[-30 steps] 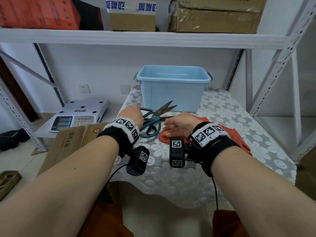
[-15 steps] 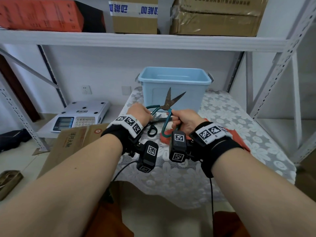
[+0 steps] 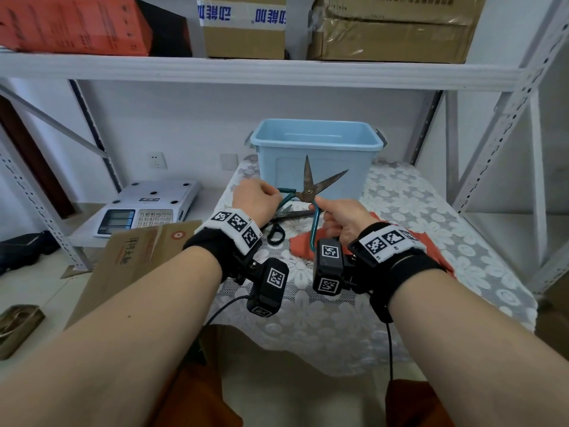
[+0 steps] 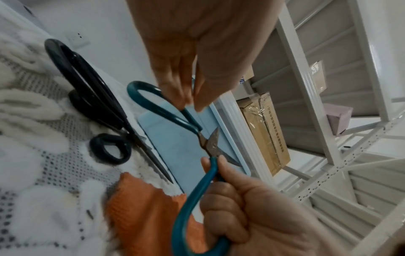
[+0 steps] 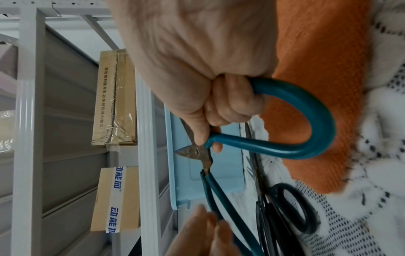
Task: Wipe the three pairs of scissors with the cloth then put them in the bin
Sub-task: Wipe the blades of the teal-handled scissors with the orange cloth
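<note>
Teal-handled scissors (image 3: 306, 194) with rusty blades stand upright and spread open in front of the light blue bin (image 3: 317, 147). My left hand (image 3: 275, 195) pinches the left handle loop (image 4: 151, 102). My right hand (image 3: 320, 208) grips the right loop (image 5: 306, 107), fingers curled through it. Black-handled scissors (image 3: 275, 234) lie flat on the table below; whether that is one pair or two I cannot tell. The orange cloth (image 3: 303, 246) lies on the table under my right wrist, untouched. The bin's inside looks empty from here.
The table (image 3: 415, 217) has a white lace cover. A white scale (image 3: 147, 208) and a cardboard box (image 3: 138, 251) sit low at the left. A shelf board (image 3: 246, 69) with cartons hangs over the bin. A perforated rack post (image 3: 492, 134) stands to the right.
The teal scissors rose from the table to upright, blades pointing up. My right hand left the cloth and took the right handle. The handles are now spread wider.
</note>
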